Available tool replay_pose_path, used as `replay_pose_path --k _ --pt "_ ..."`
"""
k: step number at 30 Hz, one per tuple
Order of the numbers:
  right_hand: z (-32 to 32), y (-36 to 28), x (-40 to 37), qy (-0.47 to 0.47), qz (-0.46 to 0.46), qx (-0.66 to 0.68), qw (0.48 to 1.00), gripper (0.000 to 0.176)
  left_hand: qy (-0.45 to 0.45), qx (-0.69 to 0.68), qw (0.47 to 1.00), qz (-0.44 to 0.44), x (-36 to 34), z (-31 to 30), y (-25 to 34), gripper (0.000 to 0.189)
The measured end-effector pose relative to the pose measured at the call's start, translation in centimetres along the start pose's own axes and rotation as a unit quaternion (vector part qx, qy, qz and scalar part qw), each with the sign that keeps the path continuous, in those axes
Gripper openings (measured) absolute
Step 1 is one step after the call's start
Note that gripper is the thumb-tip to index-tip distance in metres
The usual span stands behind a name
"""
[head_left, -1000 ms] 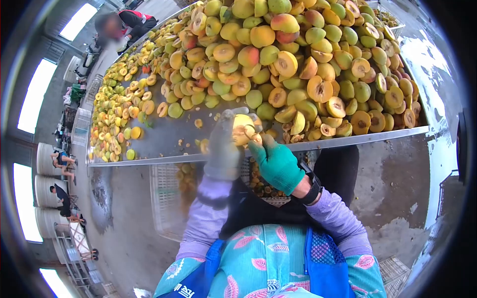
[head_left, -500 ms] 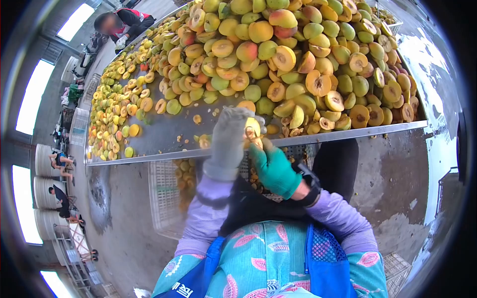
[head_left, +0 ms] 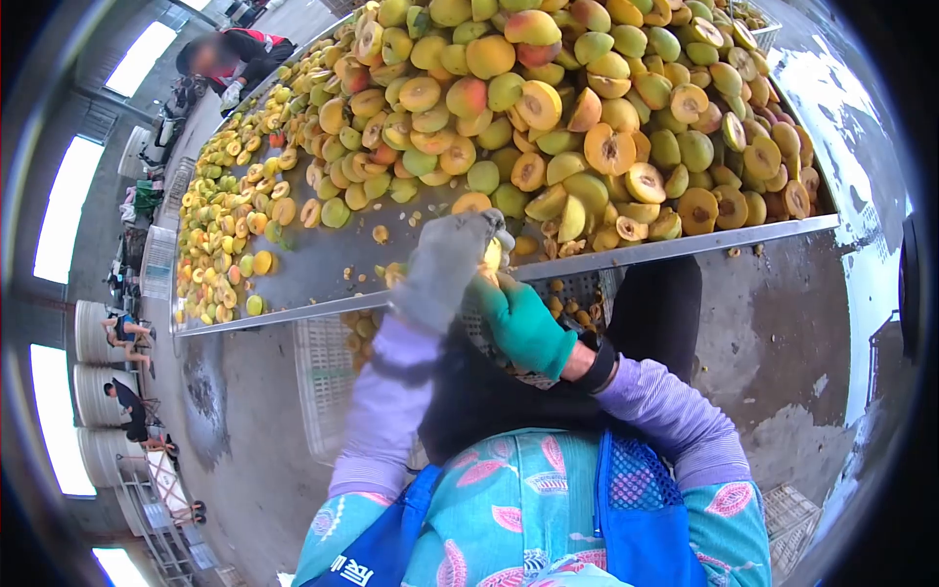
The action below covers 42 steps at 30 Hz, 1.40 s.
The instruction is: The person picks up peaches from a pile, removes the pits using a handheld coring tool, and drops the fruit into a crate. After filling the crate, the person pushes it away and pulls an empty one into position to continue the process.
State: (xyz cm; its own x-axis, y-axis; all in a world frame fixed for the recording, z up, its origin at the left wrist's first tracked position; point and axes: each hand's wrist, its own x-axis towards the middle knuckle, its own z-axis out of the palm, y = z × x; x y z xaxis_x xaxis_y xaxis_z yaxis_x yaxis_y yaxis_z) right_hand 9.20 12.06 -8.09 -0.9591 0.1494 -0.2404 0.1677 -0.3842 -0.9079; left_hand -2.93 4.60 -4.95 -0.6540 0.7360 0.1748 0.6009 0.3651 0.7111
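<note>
Over the near edge of the metal table, my left hand (head_left: 445, 269), in a grey glove, is closed around an apricot piece (head_left: 492, 259) with yellow flesh. The hand is smeared by motion and covers part of the fruit. My right hand (head_left: 528, 326), in a green glove, is closed just below, its fingertips up against the same fruit. Whatever the right fingers grip is hidden. Beyond both hands lies a big heap of halved apricots (head_left: 609, 149), some showing brown hollows where the pit sits.
The table's raised metal rim (head_left: 685, 248) runs in front of me. Beneath it stand a white plastic crate (head_left: 328, 382) and a crate with fruit scraps (head_left: 577, 305). Another person (head_left: 235, 61) works at the far left corner. White tubs (head_left: 95, 396) line the left side.
My left hand has shifted slightly left and down toward me with the apricot piece. My right hand has moved a little left too. The view has tilted slightly.
</note>
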Motion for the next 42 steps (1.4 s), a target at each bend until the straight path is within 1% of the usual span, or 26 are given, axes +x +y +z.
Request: replay_pose_path --k 1,3,5,8,9,12,13,15,16,17,18,19,20,21,23,25,26,28,29,32,33,34,36,37,39,42 --pt "-0.2 -1.5 -0.4 -0.037 0.062 0.030 0.997 0.038 -0.031 0.094 0.993 0.064 0.3 -0.4 0.4 0.026" --pt "0.6 -3.2 -1.2 -0.049 0.096 0.115 0.987 0.041 0.036 -0.134 0.983 -0.117 0.5 0.1 2.3 0.028" --pt "0.7 -3.3 -1.1 -0.101 0.137 0.239 0.956 0.043 0.101 -0.396 0.886 -0.221 0.5 1.6 2.8 0.033" --pt "-0.2 -2.1 -0.9 -0.219 0.172 0.467 0.839 0.042 0.034 -0.441 0.869 -0.222 0.0 1.0 3.0 0.032" --pt "-0.2 -1.6 -1.1 -0.250 0.173 0.509 0.805 0.041 -0.030 -0.533 0.815 -0.225 -0.5 0.6 2.3 0.039" --pt "-0.1 -0.6 -0.7 -0.373 0.177 0.557 0.721 0.040 0.066 -0.642 0.743 -0.178 -2.1 1.1 1.1 0.042" --pt "0.0 -0.3 -0.8 -0.413 0.180 0.562 0.693 0.040 0.149 -0.670 0.690 -0.229 -3.6 1.1 0.2 0.040" --pt "0.0 -0.8 -1.8 -0.406 0.194 0.536 0.714 0.040 0.273 -0.681 0.646 -0.213 -6.5 -0.3 -0.6 0.037" --pt "-0.4 -0.8 -2.3 -0.386 0.198 0.532 0.727 0.040 0.225 -0.702 0.629 -0.245 -8.8 -3.4 -2.3 0.035" --pt "-1.2 -0.1 -2.5 -0.351 0.203 0.520 0.752 0.039 0.302 -0.504 0.774 -0.235 -10.0 -4.5 -3.2 0.032" --pt "-2.3 1.0 -2.3 -0.314 0.202 0.507 0.777 0.039 0.276 -0.240 0.900 -0.239 -10.0 -6.2 -4.5 0.031" --pt "-3.3 2.5 -1.5 -0.228 0.254 0.516 0.786 0.038 0.229 0.042 0.946 -0.224 -10.0 -7.6 -5.8 0.031" --pt "-3.5 2.2 -1.5 -0.123 0.302 0.448 0.832 0.035 0.162 0.319 0.913 -0.195 -9.6 -8.2 -5.5 0.030" --pt "-3.1 1.8 -1.8 -0.090 0.301 0.386 0.867 0.034 0.152 0.212 0.953 -0.156 -7.3 -7.6 -5.4 0.030" --pt "-2.9 1.5 -2.0 -0.055 0.239 0.273 0.930 0.034 0.190 0.135 0.962 -0.141 -1.4 -3.9 -1.6 0.033" --pt "-3.3 1.5 -2.1 -0.048 0.115 0.176 0.976 0.034 0.078 0.310 0.946 -0.059 2.8 -0.1 -3.9 0.039" --pt "-3.1 1.0 -2.0 0.007 0.073 0.151 0.986 0.034 0.044 0.304 0.949 -0.074 3.8 0.4 -5.3 0.040" --pt "-2.8 -0.2 -1.3 0.119 -0.014 0.103 0.987 0.033 -0.027 0.296 0.950 -0.100 5.8 1.0 -7.0 0.042" --pt "-3.4 0.9 -0.2 0.128 -0.132 -0.018 0.983 0.025 -0.005 0.211 0.971 -0.108 5.1 -0.5 -5.0 0.042" --pt "-3.7 -0.8 1.6 0.105 -0.181 -0.302 0.930 0.023 0.027 -0.153 0.966 -0.207 1.7 -2.2 -0.3 0.039" --pt "-3.7 -1.6 1.6 0.048 -0.237 -0.402 0.883 0.022 0.082 0.019 0.993 -0.078 0.0 -1.1 -3.1 0.039" --pt "-3.0 -1.2 1.8 0.043 -0.205 -0.367 0.906 0.023 0.129 0.193 0.971 0.053 -1.7 0.2 -5.9 0.038" --pt "-1.6 -0.1 2.1 0.045 -0.134 -0.300 0.943 0.026 0.181 -0.132 0.975 -0.008 -2.7 2.2 -4.0 0.036" --pt "-1.5 -0.6 1.7 0.048 -0.119 -0.301 0.945 0.029 0.156 -0.205 0.964 -0.071 -2.8 2.5 -3.5 0.037" --pt "-1.3 -0.8 1.1 0.057 -0.114 -0.226 0.966 0.029 0.161 -0.425 0.879 -0.146 -2.4 3.3 -1.7 0.044" --pt "-0.8 0.0 0.8 0.084 -0.113 -0.235 0.962 0.029 0.212 -0.399 0.884 -0.121 -2.0 3.6 -0.2 0.038"
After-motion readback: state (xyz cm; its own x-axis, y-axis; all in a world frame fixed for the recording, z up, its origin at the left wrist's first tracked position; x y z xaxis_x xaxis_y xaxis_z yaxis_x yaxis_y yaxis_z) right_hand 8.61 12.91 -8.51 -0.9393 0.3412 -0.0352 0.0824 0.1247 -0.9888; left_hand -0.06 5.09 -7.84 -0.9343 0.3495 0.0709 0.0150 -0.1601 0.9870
